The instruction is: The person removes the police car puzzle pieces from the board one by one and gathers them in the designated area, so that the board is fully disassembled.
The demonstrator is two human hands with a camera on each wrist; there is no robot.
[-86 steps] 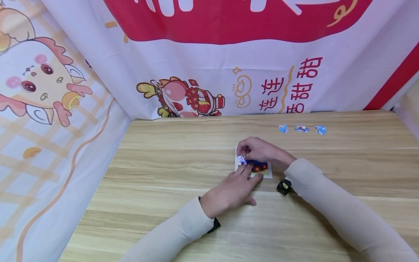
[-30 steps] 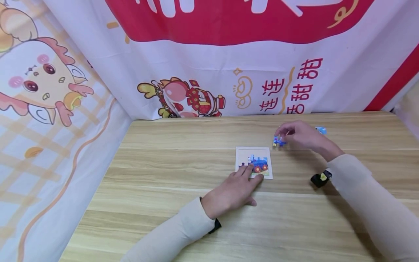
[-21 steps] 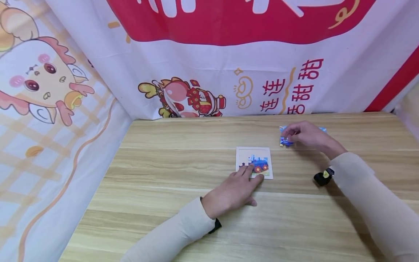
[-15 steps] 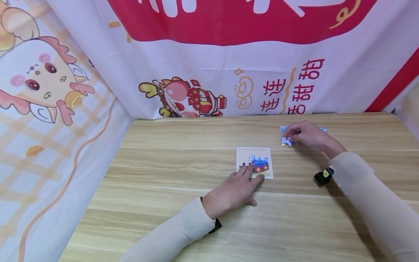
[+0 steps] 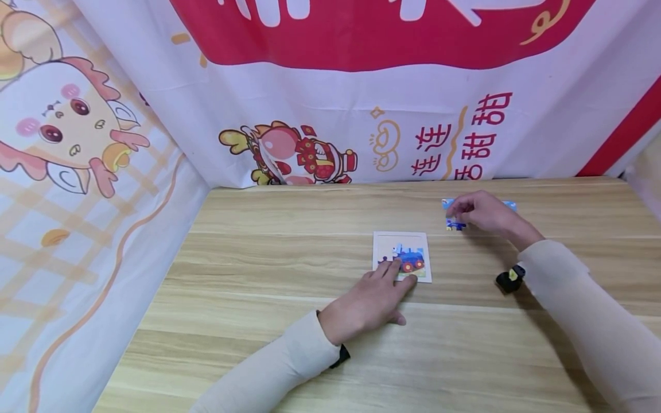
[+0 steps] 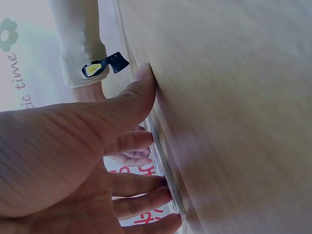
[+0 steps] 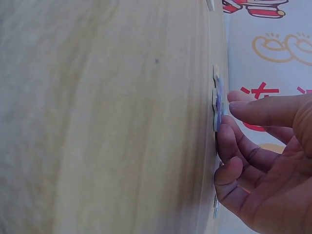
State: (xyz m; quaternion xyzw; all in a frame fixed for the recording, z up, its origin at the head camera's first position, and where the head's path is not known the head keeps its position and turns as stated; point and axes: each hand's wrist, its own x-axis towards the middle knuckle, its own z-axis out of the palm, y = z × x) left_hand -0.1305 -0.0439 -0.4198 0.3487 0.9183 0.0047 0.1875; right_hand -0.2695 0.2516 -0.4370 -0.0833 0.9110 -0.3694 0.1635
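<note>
My left hand (image 5: 364, 298) lies with fingers extended on the lower edge of a small white-framed puzzle board (image 5: 376, 244); the thumb is spread onto the tabletop. Joined pieces in the board show a blue vehicle (image 5: 411, 261) with red wheels, while its upper and left parts are bare. To the right and further back, my right hand (image 5: 482, 212) pinches a blue jigsaw piece (image 5: 455, 226) between thumb and curled fingers. The right wrist view has this piece (image 7: 217, 109) low along the tabletop, right at the fingertips.
Loose light-blue jigsaw pieces lie behind the right hand, one at its left (image 5: 446, 202) and another at its right (image 5: 510, 205). Printed cloth (image 5: 320, 92) hangs along the table's back edge and left side. A black strap (image 5: 509, 279) hangs at the right wrist.
My right hand has lifted the jigsaw piece off the board's left part and carried it right, beside the loose pieces. Lately the piece has turned slightly. The left hand has stayed put.
</note>
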